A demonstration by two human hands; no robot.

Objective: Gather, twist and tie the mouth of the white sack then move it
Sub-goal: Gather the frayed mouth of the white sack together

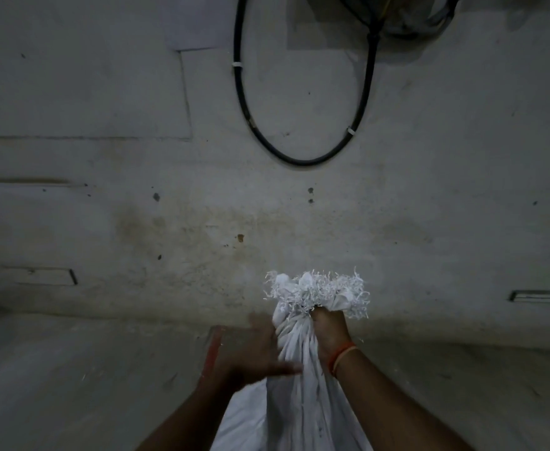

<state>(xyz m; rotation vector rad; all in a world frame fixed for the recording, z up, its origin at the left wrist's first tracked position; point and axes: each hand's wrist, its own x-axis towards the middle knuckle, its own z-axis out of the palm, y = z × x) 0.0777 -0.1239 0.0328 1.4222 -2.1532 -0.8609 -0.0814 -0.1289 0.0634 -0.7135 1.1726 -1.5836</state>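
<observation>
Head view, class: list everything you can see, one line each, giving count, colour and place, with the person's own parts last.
white sack: one, white, bottom centre, mouth gathered and twisted, frayed edge on top
cable: one loop, black, clipped to the wall, top centre
wall: one, grey, stained, across the background
floor: one, grey, along the bottom
wristband: one, orange, on the right wrist
left hand: one, blurred, fingers spread, against the sack's neck
right hand: one, grips the twisted neck below the frayed edge

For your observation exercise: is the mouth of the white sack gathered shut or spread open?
Gathered shut: the right hand grips the bunched neck of the white sack, its frayed edge tufting above. No tie visible.
</observation>
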